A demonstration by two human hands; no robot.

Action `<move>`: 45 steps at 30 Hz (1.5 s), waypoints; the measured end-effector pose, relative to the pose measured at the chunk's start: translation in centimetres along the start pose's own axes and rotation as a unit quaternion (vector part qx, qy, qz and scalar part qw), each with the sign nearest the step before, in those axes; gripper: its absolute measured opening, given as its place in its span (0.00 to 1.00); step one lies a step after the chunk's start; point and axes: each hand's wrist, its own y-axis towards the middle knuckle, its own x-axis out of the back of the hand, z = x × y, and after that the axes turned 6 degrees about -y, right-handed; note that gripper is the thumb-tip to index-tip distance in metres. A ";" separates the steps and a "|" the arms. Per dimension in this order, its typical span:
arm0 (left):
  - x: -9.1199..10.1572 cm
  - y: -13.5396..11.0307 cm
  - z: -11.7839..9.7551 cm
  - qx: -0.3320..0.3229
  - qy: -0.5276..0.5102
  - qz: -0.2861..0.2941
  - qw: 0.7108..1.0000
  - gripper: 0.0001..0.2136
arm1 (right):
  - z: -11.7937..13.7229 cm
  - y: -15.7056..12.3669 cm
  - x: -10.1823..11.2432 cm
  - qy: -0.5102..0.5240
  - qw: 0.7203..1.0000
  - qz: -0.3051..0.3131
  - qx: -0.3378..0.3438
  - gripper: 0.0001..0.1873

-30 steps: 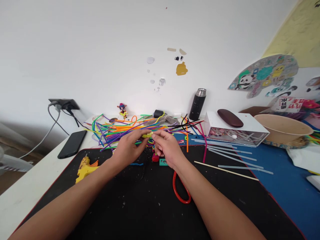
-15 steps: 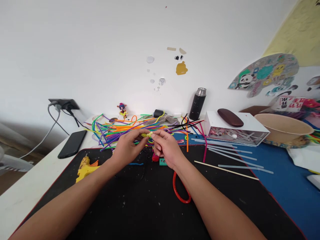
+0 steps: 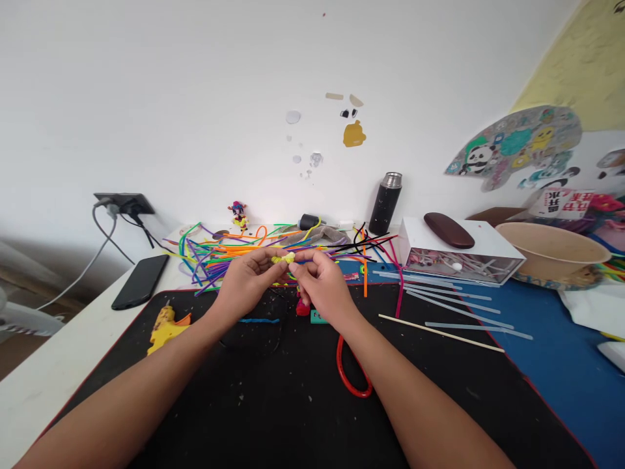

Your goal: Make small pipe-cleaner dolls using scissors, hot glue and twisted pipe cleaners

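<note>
My left hand and my right hand meet above the far part of the black mat. Both pinch a small yellow fuzzy piece between their fingertips. Just behind the hands lies a heap of coloured pipe cleaners. Under my right wrist a red pipe cleaner loop rests on the mat. A small red piece and a teal piece lie below my right hand.
A yellow glue gun lies at the mat's left edge and a black phone beyond it. Clear glue sticks, a thin wooden stick, a white box, a black flask and a tan bowl stand to the right.
Both hands have risen slightly with the yellow piece, and the fingers have shifted around it. Nothing else on the table has moved.
</note>
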 end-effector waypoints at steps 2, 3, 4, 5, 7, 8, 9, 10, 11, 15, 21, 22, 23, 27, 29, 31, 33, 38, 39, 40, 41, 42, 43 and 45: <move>0.1 0.1 -0.1 0.025 -0.019 0.015 0.999 0.23 | -0.2 0.0 0.0 -0.041 0.999 -0.015 0.013 0.11; 0.1 0.1 -0.1 0.039 -0.027 0.023 0.999 0.24 | -0.3 0.0 0.0 -0.060 0.998 -0.022 0.019 0.10; 0.2 0.1 -0.1 0.051 -0.032 0.029 0.998 0.24 | -0.4 0.0 0.0 -0.080 0.996 -0.028 0.025 0.09; 0.2 0.2 0.0 0.060 -0.035 0.033 0.997 0.24 | -0.5 0.0 0.1 -0.099 0.994 -0.035 0.034 0.09; 0.2 0.1 0.1 0.067 -0.040 0.034 0.996 0.24 | -0.6 0.0 0.2 -0.138 0.988 -0.045 0.056 0.09; 0.2 0.1 0.1 0.066 -0.041 0.034 0.996 0.24 | -0.7 0.0 0.3 -0.155 0.984 -0.049 0.068 0.09; 0.2 0.1 0.1 0.062 -0.042 0.035 0.997 0.24 | -0.7 0.0 0.3 -0.171 0.981 -0.052 0.080 0.09; 0.2 0.0 0.1 0.057 -0.043 0.036 0.997 0.23 | -0.7 -0.1 0.4 -0.184 0.977 -0.054 0.090 0.09; 0.2 0.0 0.1 0.053 -0.043 0.037 0.997 0.23 | -0.6 -0.1 0.5 -0.196 0.974 -0.055 0.098 0.09; 0.2 -0.1 0.2 0.050 -0.043 0.046 0.997 0.21 | -0.6 -0.1 0.5 -0.224 0.967 -0.060 0.109 0.09; 0.3 0.1 0.1 0.065 -0.071 0.056 0.994 0.21 | -0.6 0.0 0.6 -0.201 0.975 -0.048 0.081 0.09; 0.3 0.1 0.0 0.067 -0.074 0.057 0.993 0.21 | -0.6 0.0 0.6 -0.198 0.975 -0.052 0.083 0.09; 0.3 0.1 0.0 0.069 -0.076 0.057 0.993 0.21 | -0.5 0.0 0.6 -0.197 0.975 -0.057 0.086 0.08; 0.3 0.2 0.1 0.079 -0.074 0.056 0.992 0.22 | -0.2 -0.1 0.6 -0.213 0.970 -0.068 0.093 0.06; 0.2 0.2 0.2 0.081 -0.069 0.054 0.993 0.22 | -0.2 -0.1 0.6 -0.222 0.968 -0.065 0.096 0.06; 0.2 0.2 0.3 0.079 -0.065 0.052 0.993 0.22 | -0.2 -0.1 0.6 -0.228 0.967 -0.064 0.099 0.06; 0.3 0.3 0.3 0.078 -0.066 0.053 0.993 0.22 | -0.2 -0.1 0.6 -0.229 0.966 -0.064 0.101 0.06; 0.4 0.4 0.1 0.095 -0.084 0.060 0.990 0.22 | -0.2 -0.1 0.5 -0.229 0.965 -0.072 0.105 0.06; 0.4 0.4 0.1 0.101 -0.088 0.062 0.989 0.22 | -0.1 -0.1 0.5 -0.231 0.964 -0.074 0.105 0.06; 0.4 0.5 0.0 0.107 -0.090 0.063 0.988 0.22 | -0.1 -0.2 0.5 -0.235 0.963 -0.075 0.105 0.06; 0.4 0.5 0.0 0.111 -0.092 0.064 0.987 0.22 | -0.1 -0.2 0.5 -0.238 0.963 -0.074 0.106 0.06; 0.4 0.5 0.0 0.114 -0.094 0.064 0.987 0.22 | -0.1 -0.2 0.5 -0.241 0.962 -0.072 0.108 0.06; 0.4 0.5 0.0 0.115 -0.094 0.064 0.987 0.22 | 0.0 -0.2 0.6 -0.243 0.961 -0.069 0.110 0.05; 0.4 0.5 0.0 0.117 -0.094 0.064 0.987 0.22 | 0.0 -0.2 0.6 -0.246 0.961 -0.065 0.112 0.05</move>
